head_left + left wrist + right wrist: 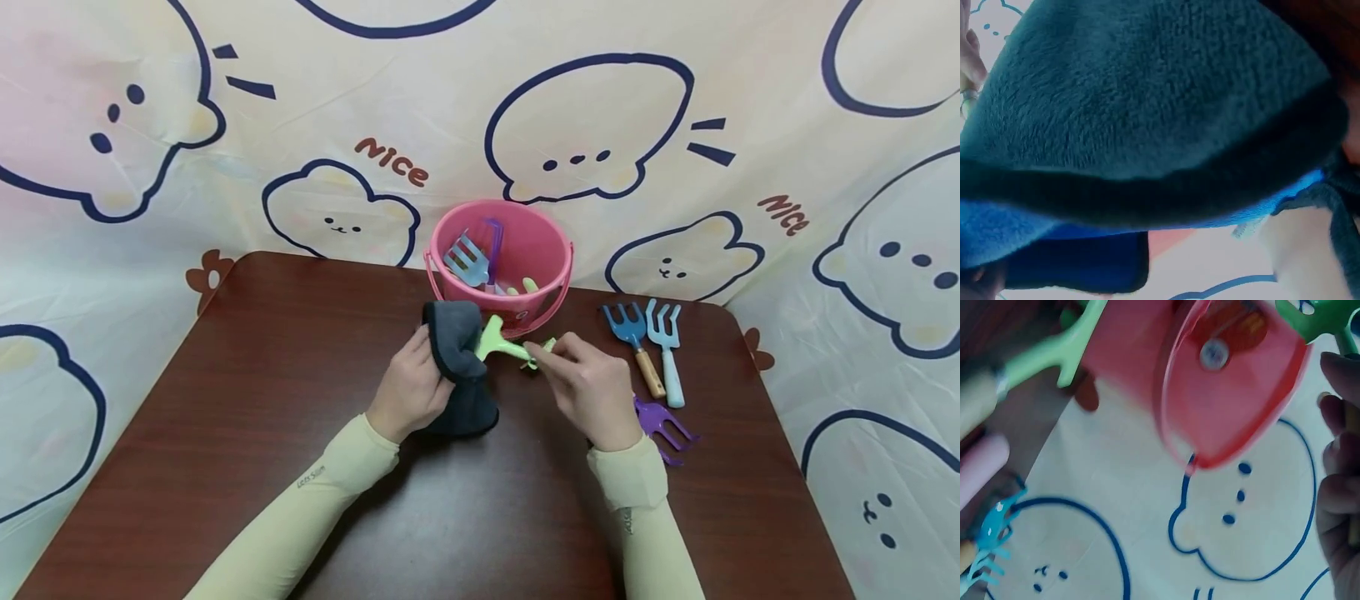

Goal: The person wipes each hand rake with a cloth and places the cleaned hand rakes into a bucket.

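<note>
My left hand [412,387] grips a dark grey plush cloth [459,329], folded against the head of a light green toy garden tool [497,340]. In the left wrist view the cloth [1147,94] fills most of the picture and shows a blue underside. The right hand [592,387] pinches the tool's handle, with the head pointing left into the cloth. Seen from the right wrist, the held tool's green head [1322,322] has cut-outs; its outer end is out of frame. Behind the right hand's fingertips lies another green tool [1047,359], mostly hidden in the head view.
A pink bucket [540,237] stands at the table's back edge, holding a light blue fork [470,262], a purple tool [496,242] and green pieces. To the right lie a blue fork [628,327], a pale blue fork [672,375] and a purple fork [660,419], partly behind the right wrist.
</note>
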A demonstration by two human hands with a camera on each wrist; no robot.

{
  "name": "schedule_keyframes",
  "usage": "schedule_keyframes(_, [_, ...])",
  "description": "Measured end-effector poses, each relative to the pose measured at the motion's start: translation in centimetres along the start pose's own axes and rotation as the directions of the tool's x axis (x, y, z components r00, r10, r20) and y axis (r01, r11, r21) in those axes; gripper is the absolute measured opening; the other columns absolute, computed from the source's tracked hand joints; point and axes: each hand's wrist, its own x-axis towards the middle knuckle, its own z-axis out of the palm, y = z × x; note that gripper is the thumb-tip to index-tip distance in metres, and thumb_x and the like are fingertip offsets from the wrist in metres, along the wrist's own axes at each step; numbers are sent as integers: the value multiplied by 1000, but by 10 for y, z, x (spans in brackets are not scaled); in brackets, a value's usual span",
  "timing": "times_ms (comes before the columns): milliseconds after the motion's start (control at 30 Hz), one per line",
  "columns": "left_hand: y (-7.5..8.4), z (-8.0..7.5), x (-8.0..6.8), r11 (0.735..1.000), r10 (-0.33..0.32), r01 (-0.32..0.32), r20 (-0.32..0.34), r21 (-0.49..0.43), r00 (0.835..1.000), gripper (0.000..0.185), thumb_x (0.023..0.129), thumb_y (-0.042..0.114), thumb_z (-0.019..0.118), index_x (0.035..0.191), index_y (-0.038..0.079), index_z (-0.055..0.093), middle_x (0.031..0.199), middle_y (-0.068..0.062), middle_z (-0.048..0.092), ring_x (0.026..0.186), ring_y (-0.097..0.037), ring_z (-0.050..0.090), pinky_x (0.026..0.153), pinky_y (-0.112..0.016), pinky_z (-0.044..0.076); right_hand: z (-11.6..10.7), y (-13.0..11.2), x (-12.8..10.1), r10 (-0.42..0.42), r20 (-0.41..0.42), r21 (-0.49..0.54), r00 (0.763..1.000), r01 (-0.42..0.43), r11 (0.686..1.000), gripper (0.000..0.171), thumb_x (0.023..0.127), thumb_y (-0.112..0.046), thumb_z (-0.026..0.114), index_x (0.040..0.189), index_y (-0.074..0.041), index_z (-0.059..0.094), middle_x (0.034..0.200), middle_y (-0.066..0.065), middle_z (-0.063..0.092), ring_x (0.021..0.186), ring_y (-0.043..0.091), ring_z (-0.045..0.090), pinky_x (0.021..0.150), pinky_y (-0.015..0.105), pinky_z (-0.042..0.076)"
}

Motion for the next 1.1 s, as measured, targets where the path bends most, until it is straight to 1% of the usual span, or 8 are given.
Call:
schedule_keyframes(200, [9, 0, 1, 984, -160, 175, 242, -41, 957, 44, 97, 10, 58, 140, -1, 60, 147, -20, 58, 135, -37, 56, 109, -54, 49, 8, -17, 1, -166, -2, -58, 986, 165, 985, 53, 76, 3, 88, 123, -19, 77, 83, 6, 60, 59, 16, 55, 49, 26, 42])
schedule_keyframes(333, [14, 0, 5, 885, -348, 410, 273, -220, 897, 47, 104, 8, 55, 150, 2, 50, 153, -17, 53, 141, -32, 53, 115, -52, 43, 10, -24, 1, -215, -12, -135, 977, 211, 968, 54, 78, 2, 87, 127, -18, 75, 82, 7, 59, 58, 17, 51, 49, 26, 41])
schedule_keyframes(500, [9, -2, 10, 622, -567, 657, 334, -426, 753, 37, 109, 21, 52, 143, 7, 55, 139, -14, 64, 127, -31, 62, 114, -55, 44, 10, -33, 1, -275, 16, -178, 961, 274, 945, 48, 84, -2, 84, 128, -16, 74, 85, 7, 60, 61, 16, 52, 52, 25, 48])
schedule_keyframes(633, [3, -5, 10, 317, -667, 795, 474, -518, 574, 44, 111, 32, 47, 148, 9, 51, 146, -13, 58, 132, -32, 54, 119, -56, 37, 11, -37, 2, -304, 16, -165, 952, 303, 939, 51, 81, -5, 87, 129, -16, 74, 87, 6, 62, 63, 16, 54, 56, 25, 53])
schedule_keyframes(733, [0, -4, 9, 135, -672, 814, 551, -565, 494, 50, 111, 37, 44, 154, 11, 43, 153, -11, 49, 139, -31, 45, 123, -54, 30, 13, -36, 1, -294, 0, -152, 956, 291, 945, 56, 77, -5, 91, 129, -18, 74, 85, 6, 61, 61, 16, 52, 54, 25, 52])
schedule_keyframes(800, [1, -3, 9, 94, -654, 811, 578, -578, 488, 53, 111, 38, 44, 158, 14, 37, 158, -7, 42, 143, -30, 40, 125, -54, 26, 14, -35, 0, -277, -2, -142, 961, 274, 951, 59, 76, -5, 91, 131, -20, 73, 84, 6, 59, 59, 15, 50, 51, 25, 48])
schedule_keyframes(1000, [10, 3, 8, 180, -621, 797, 562, -576, 547, 58, 109, 36, 51, 161, 23, 28, 164, -1, 35, 150, -30, 35, 126, -60, 22, 13, -27, -1, -185, -10, -67, 983, 184, 981, 60, 76, -2, 90, 130, -22, 73, 86, 7, 60, 60, 16, 55, 50, 26, 48])
schedule_keyframes(1100, [18, 6, 7, 176, -636, 771, 527, -612, 564, 57, 110, 35, 49, 161, 18, 29, 163, -5, 37, 149, -31, 37, 126, -57, 24, 11, -23, 0, -135, -41, -50, 990, 133, 990, 59, 75, 1, 89, 128, -21, 74, 85, 8, 61, 60, 17, 57, 51, 28, 49])
